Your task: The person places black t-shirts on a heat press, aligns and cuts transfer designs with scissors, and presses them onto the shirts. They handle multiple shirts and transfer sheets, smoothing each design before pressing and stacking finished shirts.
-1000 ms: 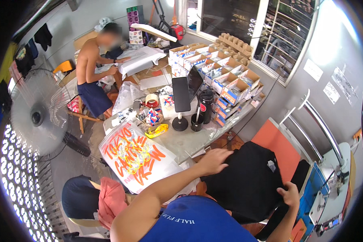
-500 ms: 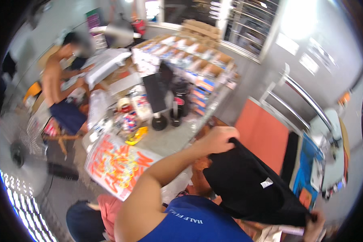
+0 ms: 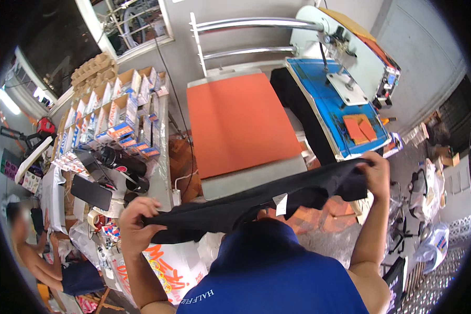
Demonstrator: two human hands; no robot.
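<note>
A black piece of clothing [image 3: 214, 208], with a small white label [image 3: 281, 203] at its edge, is stretched sideways in front of my chest. My left hand [image 3: 138, 222] is closed on its left end. At the other end, my right hand [image 3: 377, 175] grips the cloth. Just beyond the garment lies the orange-red pad [image 3: 240, 123] of a press. To the pad's right, another black cloth [image 3: 303, 115] hangs partly under the blue-topped press plate [image 3: 324, 86].
Boxes of packaged goods [image 3: 110, 112] crowd the table at left, near a dark phone-like slab [image 3: 91, 192]. Another person [image 3: 47, 256] sits at the far left. Chrome rails [image 3: 256, 23] run behind the pad. A cable [image 3: 178, 99] hangs between table and press.
My view has swung right, so the press pad is now in front of me. The garment has gone from slanting down rightward to nearly level, stretched between both hands.
</note>
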